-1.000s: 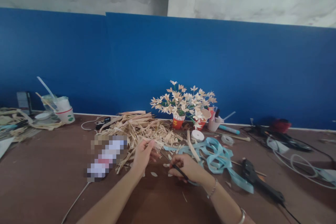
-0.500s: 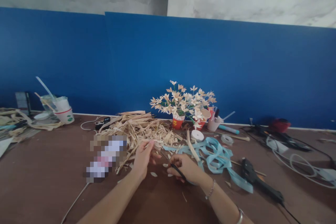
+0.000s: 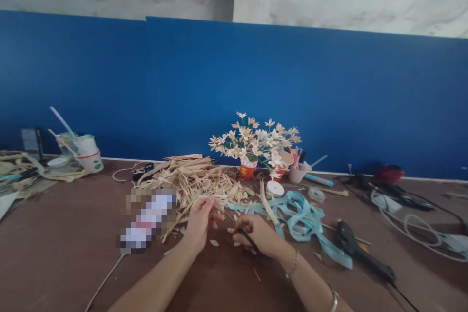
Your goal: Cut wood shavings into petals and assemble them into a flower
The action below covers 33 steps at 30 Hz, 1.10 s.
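Observation:
My right hand (image 3: 258, 235) is closed round a pair of scissors (image 3: 248, 240), dark handle in the palm, blades pointing up and left toward my other hand. My left hand (image 3: 200, 219) is raised just left of the blades, thumb and forefinger pinched together. Whatever sits in that pinch blends into the pale heap behind it. Beyond the fingers lies a pile of dried husk strips (image 3: 193, 175). Small pale cut pieces, such as a petal-shaped piece (image 3: 214, 243), lie on the brown table below.
Husk flowers (image 3: 252, 141) stand in a red pot (image 3: 248, 170) by the blue partition (image 3: 183, 83). Light-blue ribbon (image 3: 303, 224), a ribbon roll (image 3: 275, 188) and a glue gun (image 3: 365, 253) lie to the right. A phone-like blurred object (image 3: 148, 222) and a paper cup (image 3: 90, 160) are left.
Both hands stay in nearly the same place, with the scissors still in the right. The left fingers have shifted very slightly; nothing on the table has visibly moved.

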Each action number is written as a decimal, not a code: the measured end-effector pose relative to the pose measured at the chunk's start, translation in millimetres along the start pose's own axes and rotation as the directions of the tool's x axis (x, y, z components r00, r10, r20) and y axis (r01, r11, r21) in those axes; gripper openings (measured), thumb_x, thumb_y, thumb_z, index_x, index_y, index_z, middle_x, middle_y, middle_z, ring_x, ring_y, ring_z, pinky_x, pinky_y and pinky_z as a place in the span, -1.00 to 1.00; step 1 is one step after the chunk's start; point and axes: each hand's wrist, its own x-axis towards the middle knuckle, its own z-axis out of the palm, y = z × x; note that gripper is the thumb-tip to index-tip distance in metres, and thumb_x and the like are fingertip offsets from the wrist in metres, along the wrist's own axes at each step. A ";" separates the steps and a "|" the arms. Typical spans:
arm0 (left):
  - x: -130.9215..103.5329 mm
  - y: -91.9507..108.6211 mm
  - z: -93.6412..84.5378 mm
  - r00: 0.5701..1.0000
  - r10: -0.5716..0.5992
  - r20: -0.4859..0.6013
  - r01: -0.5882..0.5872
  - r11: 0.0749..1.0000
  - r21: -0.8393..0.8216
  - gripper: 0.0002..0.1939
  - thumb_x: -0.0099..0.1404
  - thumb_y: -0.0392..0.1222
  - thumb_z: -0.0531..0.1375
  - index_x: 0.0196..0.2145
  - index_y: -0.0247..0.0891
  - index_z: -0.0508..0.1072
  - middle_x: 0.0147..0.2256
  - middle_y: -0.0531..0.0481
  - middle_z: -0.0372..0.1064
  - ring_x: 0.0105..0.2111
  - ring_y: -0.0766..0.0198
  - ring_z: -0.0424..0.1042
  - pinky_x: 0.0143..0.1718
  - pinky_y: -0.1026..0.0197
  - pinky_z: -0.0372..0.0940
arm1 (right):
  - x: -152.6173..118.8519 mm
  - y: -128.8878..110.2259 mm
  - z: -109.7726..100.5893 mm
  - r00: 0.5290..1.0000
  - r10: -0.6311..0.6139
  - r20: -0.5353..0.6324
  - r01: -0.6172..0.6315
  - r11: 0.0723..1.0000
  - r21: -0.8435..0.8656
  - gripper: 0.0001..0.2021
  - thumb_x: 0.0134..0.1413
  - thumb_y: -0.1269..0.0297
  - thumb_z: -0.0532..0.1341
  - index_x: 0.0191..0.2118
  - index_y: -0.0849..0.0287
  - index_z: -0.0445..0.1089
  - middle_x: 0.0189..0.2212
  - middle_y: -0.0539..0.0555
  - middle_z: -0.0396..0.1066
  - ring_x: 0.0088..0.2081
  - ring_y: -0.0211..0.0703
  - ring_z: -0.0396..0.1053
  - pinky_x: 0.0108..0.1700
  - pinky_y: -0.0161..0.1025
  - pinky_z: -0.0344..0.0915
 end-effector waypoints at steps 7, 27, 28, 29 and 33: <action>0.0 0.4 -0.3 0.999 -0.034 -0.009 0.033 0.996 -0.079 -0.72 0.02 -0.03 0.26 -0.42 -0.30 0.35 -0.54 0.10 0.39 -0.65 0.40 0.42 -0.81 0.48 0.09 | -1.6 -4.4 1.7 1.000 0.013 -0.007 -0.013 0.999 -0.039 -0.80 -0.20 0.25 0.28 -0.44 0.22 0.27 -0.80 -0.20 0.17 -0.80 -0.46 0.05 -0.77 -0.50 -0.02; 12.2 11.3 -10.1 0.995 0.067 -0.079 -0.058 0.992 0.109 -0.75 -0.01 -0.07 0.26 -0.53 -0.33 0.37 -0.60 0.08 0.36 -0.62 0.35 0.42 -0.78 0.46 0.12 | -11.5 -4.7 -17.2 0.994 0.021 0.111 -0.021 1.000 0.003 -0.77 -0.21 0.22 0.29 -0.42 0.22 0.30 -0.74 -0.15 0.23 -0.76 -0.45 0.10 -0.77 -0.51 0.00; 13.8 13.8 -11.7 0.995 0.081 -0.063 -0.070 0.984 0.162 -0.75 0.00 -0.07 0.25 -0.55 -0.33 0.37 -0.62 0.08 0.36 -0.62 0.33 0.42 -0.77 0.44 0.14 | -13.0 -5.2 -20.7 0.992 0.027 0.120 -0.029 0.999 0.013 -0.77 -0.20 0.22 0.28 -0.41 0.22 0.30 -0.75 -0.16 0.22 -0.77 -0.46 0.09 -0.77 -0.52 -0.02; 15.1 15.8 -13.0 0.995 0.090 -0.042 -0.079 0.975 0.209 -0.75 0.01 -0.06 0.23 -0.56 -0.33 0.36 -0.63 0.08 0.36 -0.62 0.31 0.42 -0.77 0.43 0.15 | -14.2 -5.7 -23.4 0.991 0.032 0.127 -0.035 0.999 0.019 -0.78 -0.18 0.22 0.28 -0.40 0.21 0.30 -0.75 -0.16 0.21 -0.77 -0.47 0.08 -0.78 -0.52 -0.04; 17.8 17.7 -16.2 0.994 0.077 0.081 -0.100 0.933 0.346 -0.74 0.02 -0.03 0.21 -0.55 -0.31 0.36 -0.63 0.07 0.39 -0.61 0.27 0.44 -0.75 0.40 0.17 | -15.6 -6.7 -27.0 0.992 0.047 0.121 -0.047 0.999 0.000 -0.81 -0.16 0.24 0.26 -0.40 0.21 0.30 -0.76 -0.15 0.22 -0.78 -0.46 0.07 -0.77 -0.53 -0.06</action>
